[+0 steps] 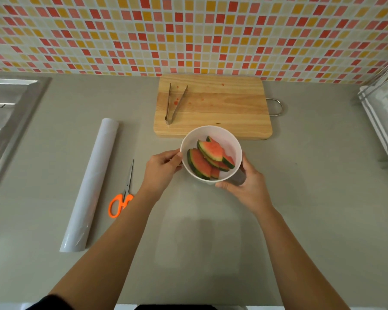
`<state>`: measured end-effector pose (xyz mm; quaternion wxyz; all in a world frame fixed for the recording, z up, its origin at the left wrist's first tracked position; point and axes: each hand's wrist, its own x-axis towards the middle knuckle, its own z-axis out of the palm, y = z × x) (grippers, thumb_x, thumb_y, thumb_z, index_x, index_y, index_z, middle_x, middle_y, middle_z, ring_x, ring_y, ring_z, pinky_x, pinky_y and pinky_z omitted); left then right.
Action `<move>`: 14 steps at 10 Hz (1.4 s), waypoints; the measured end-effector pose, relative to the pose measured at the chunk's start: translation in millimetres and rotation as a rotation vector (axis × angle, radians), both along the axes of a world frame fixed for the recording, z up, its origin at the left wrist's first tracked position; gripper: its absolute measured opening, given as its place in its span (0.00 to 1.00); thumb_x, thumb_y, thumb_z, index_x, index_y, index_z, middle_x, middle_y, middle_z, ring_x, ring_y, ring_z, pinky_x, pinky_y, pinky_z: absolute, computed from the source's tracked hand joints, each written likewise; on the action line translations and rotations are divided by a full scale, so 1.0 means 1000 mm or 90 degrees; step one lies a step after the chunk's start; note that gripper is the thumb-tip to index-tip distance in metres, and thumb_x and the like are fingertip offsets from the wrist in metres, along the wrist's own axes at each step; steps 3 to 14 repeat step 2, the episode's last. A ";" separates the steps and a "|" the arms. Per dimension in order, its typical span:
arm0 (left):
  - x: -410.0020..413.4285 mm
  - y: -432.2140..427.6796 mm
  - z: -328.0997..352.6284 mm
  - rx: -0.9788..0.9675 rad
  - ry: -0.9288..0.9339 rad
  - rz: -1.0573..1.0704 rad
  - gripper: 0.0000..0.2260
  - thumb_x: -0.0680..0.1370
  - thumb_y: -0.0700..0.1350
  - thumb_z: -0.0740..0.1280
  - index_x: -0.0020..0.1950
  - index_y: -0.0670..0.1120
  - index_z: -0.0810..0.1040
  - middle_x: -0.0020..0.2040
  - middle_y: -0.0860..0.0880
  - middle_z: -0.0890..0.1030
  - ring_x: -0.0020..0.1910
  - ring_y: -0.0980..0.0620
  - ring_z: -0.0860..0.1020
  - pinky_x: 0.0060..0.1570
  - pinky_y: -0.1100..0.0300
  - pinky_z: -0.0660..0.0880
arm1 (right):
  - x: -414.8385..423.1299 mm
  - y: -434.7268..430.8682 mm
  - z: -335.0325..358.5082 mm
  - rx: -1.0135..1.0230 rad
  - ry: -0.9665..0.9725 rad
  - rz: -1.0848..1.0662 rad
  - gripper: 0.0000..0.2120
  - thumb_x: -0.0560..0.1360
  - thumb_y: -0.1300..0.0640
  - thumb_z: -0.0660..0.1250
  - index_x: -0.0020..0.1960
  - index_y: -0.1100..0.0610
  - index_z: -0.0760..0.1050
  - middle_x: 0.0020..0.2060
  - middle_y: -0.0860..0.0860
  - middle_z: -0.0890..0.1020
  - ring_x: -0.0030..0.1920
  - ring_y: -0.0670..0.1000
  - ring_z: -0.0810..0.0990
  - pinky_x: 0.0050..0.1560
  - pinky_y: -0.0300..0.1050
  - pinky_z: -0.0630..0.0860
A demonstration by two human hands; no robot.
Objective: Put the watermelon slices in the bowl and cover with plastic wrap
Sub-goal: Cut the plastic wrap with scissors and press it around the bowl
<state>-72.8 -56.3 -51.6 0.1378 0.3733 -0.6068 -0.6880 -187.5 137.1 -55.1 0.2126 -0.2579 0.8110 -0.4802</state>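
Both hands are holding the white bowl [231,139] just in front of the cutting board [213,108], its far rim overlapping the board's near edge in this view. The watermelon slices [207,158] are lying inside it, stacked and overlapping toward the near left wall, so the filling step is looking done. The bowl is tilting slightly toward the person, probably being carried or set toward the open counter [300,198], where there is room to spread wrap.

Left hand [164,166] is pressing on the bowl's left wall, fingers curled, thumb near the rim. Right hand [244,186] is cupping the near right side from below, fingers wrapping under the base, thumb up along the wall. Both forearms are reaching forward, converging on the bowl.

The wrap roll [91,184] is lying well left, uncut, with the scissors [122,195] just beside it. Tongs [174,104] are resting on the board amid juice spots. Covering is not yet started.
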 end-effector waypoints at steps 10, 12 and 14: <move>-0.002 0.005 0.007 -0.017 -0.013 0.060 0.10 0.78 0.45 0.64 0.56 0.44 0.81 0.53 0.44 0.83 0.51 0.50 0.82 0.56 0.56 0.77 | -0.007 0.004 -0.002 0.014 0.025 0.042 0.51 0.55 0.44 0.81 0.71 0.48 0.59 0.65 0.44 0.72 0.65 0.42 0.70 0.63 0.37 0.68; -0.002 0.005 0.007 -0.017 -0.013 0.060 0.10 0.78 0.45 0.64 0.56 0.44 0.81 0.53 0.44 0.83 0.51 0.50 0.82 0.56 0.56 0.77 | -0.007 0.004 -0.002 0.014 0.025 0.042 0.51 0.55 0.44 0.81 0.71 0.48 0.59 0.65 0.44 0.72 0.65 0.42 0.70 0.63 0.37 0.68; -0.002 0.005 0.007 -0.017 -0.013 0.060 0.10 0.78 0.45 0.64 0.56 0.44 0.81 0.53 0.44 0.83 0.51 0.50 0.82 0.56 0.56 0.77 | -0.007 0.004 -0.002 0.014 0.025 0.042 0.51 0.55 0.44 0.81 0.71 0.48 0.59 0.65 0.44 0.72 0.65 0.42 0.70 0.63 0.37 0.68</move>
